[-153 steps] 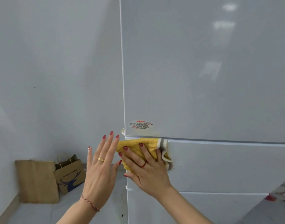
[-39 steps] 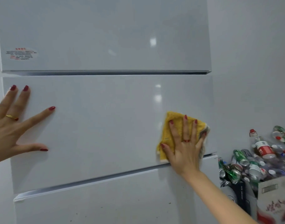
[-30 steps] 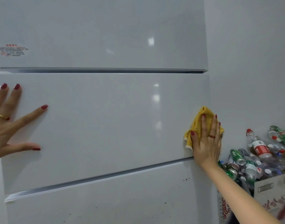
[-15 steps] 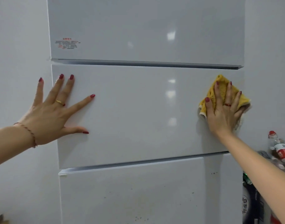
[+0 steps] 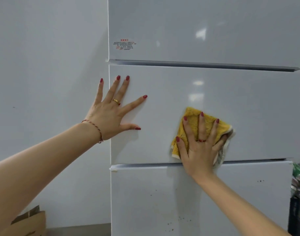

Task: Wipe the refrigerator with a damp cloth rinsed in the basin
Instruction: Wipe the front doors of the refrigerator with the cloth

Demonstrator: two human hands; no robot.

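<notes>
Now the right hand (image 5: 199,147) presses a yellow cloth (image 5: 193,123) flat against the fridge (image 5: 231,103), fingers spread straight, low on the middle door. At nine o'clock from it, the left hand (image 5: 111,114) lies open-palmed on that door's edge, gripping nothing. Specks dot the bottom door (image 5: 214,201).

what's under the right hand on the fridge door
A folded yellow terry cloth lies under the right hand, pressed flat against the white glossy middle door of the refrigerator by spread fingers. The door surface beneath the cloth is covered.
</notes>
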